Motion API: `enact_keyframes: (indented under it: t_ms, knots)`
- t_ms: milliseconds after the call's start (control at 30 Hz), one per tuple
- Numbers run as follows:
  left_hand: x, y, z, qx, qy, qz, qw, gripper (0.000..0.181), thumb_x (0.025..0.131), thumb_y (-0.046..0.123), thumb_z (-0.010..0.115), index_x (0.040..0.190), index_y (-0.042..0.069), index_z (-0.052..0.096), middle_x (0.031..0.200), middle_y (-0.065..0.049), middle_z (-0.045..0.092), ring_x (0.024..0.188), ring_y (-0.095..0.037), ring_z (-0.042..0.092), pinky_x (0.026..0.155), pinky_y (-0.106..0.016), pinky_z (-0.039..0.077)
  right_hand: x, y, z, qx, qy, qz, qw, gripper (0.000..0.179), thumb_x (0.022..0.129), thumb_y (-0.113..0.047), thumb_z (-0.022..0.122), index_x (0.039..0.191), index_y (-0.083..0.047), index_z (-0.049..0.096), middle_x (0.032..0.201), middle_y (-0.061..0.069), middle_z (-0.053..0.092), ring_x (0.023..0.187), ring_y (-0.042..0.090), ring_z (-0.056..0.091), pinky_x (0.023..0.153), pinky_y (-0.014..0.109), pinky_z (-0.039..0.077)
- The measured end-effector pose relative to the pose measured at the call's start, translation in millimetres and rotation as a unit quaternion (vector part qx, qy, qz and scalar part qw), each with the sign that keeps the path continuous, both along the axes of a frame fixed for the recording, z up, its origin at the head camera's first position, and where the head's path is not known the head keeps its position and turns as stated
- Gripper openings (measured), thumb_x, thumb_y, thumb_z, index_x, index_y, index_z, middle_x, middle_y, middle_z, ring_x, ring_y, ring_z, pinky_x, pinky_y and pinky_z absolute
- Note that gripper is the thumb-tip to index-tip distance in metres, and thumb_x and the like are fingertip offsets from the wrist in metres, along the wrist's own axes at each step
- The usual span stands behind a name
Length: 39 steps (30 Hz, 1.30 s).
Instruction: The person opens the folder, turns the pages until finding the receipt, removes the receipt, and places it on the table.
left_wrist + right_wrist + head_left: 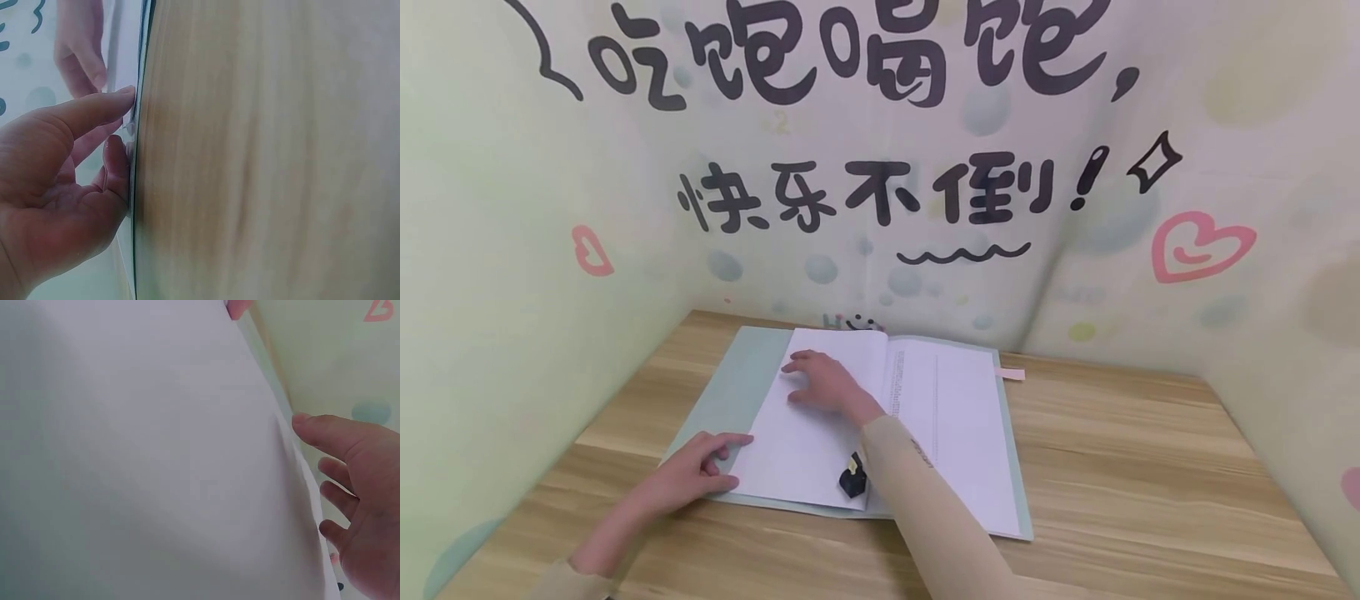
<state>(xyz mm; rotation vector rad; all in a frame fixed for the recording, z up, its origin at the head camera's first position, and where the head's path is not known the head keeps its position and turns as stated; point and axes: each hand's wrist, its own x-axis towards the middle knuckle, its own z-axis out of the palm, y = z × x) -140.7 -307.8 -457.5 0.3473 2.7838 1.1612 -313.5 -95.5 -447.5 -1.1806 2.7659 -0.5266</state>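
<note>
A booklet with a pale blue-green cover (730, 392) lies open on the wooden table. Its white left page (775, 467) is blank; the right page (970, 433) carries a column of small print near the fold. At the lower left corner of the left page is my left hand (688, 475), its index finger and thumb stretched to the page edge, the other fingers bent. My right hand (823, 383) reaches across the upper part of that page, fingers spread and loosely bent. In the right wrist view its thumb and fingers stand along the edge of the white page (187, 456).
A small black angular thing with a pale mark (852, 479) shows beside the right sleeve, over the lower left page. From the right page sticks a pink tab (1011, 374). Behind the table (1120, 467) stands a printed wall (865, 275); more wall flanks both sides.
</note>
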Motion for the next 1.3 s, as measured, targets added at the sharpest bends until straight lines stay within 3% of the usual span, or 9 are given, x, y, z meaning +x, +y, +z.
enact_keyframes:
  t_ms: [267, 467, 733, 1000, 1300]
  knots:
    - [1.1, 1.5, -0.3, 0.001, -0.001, 0.003, 1.0000, 0.054, 0.082, 0.019, 0.078, 0.132, 0.007, 0.059, 0.098, -0.007, 0.046, 0.076, -0.005, 0.042, 0.067, -0.019, 0.040, 1.9, 34, 11.4, -0.092, -0.018, -0.048, 0.9944, 0.043, 0.092, -0.025, 0.071, 0.133, -0.016, 0.062, 0.147, 0.010, 0.050, 0.137, 0.028, 0.044, 0.116, 0.042, 0.033]
    - [2.1, 2.5, 1.3, 0.005, 0.005, 0.000, 1.0000, 0.055, 0.082, 0.019, 0.078, 0.131, 0.006, 0.059, 0.098, -0.008, 0.047, 0.077, -0.005, 0.042, 0.068, -0.019, 0.040, -0.3, 72, 20.4, -0.128, -0.010, -0.091, 0.9875, 0.043, 0.091, -0.024, 0.071, 0.132, -0.014, 0.062, 0.141, 0.010, 0.055, 0.136, 0.029, 0.046, 0.116, 0.043, 0.035]
    - [3.3, 1.9, 0.2, 0.008, 0.008, -0.001, 0.9999, 0.055, 0.082, 0.019, 0.079, 0.131, 0.006, 0.059, 0.098, -0.008, 0.047, 0.077, -0.004, 0.042, 0.068, -0.019, 0.040, -2.5, 129, 24.3, -0.190, -0.058, -0.171, 0.9651, 0.047, 0.092, -0.022, 0.070, 0.136, -0.014, 0.057, 0.149, 0.008, 0.048, 0.143, 0.027, 0.039, 0.119, 0.047, 0.030]
    - [3.0, -0.4, -1.9, 0.012, 0.009, -0.006, 0.9999, 0.054, 0.082, 0.018, 0.078, 0.131, 0.005, 0.059, 0.099, -0.008, 0.046, 0.076, -0.004, 0.042, 0.066, -0.020, 0.040, -6.2, 176, 26.1, -0.212, -0.067, -0.228, 0.9480, 0.053, 0.092, -0.024, 0.069, 0.142, -0.013, 0.051, 0.147, 0.011, 0.047, 0.137, 0.032, 0.044, 0.114, 0.050, 0.037]
    - [3.1, 1.0, -1.0, 0.015, 0.007, -0.006, 0.9998, 0.054, 0.082, 0.017, 0.078, 0.131, 0.005, 0.059, 0.099, -0.009, 0.045, 0.077, -0.005, 0.042, 0.066, -0.020, 0.040, -6.8, 213, 23.2, -0.232, -0.056, -0.246, 0.9393, 0.058, 0.091, -0.020, 0.069, 0.144, -0.010, 0.048, 0.148, 0.015, 0.046, 0.134, 0.036, 0.046, 0.110, 0.052, 0.040]
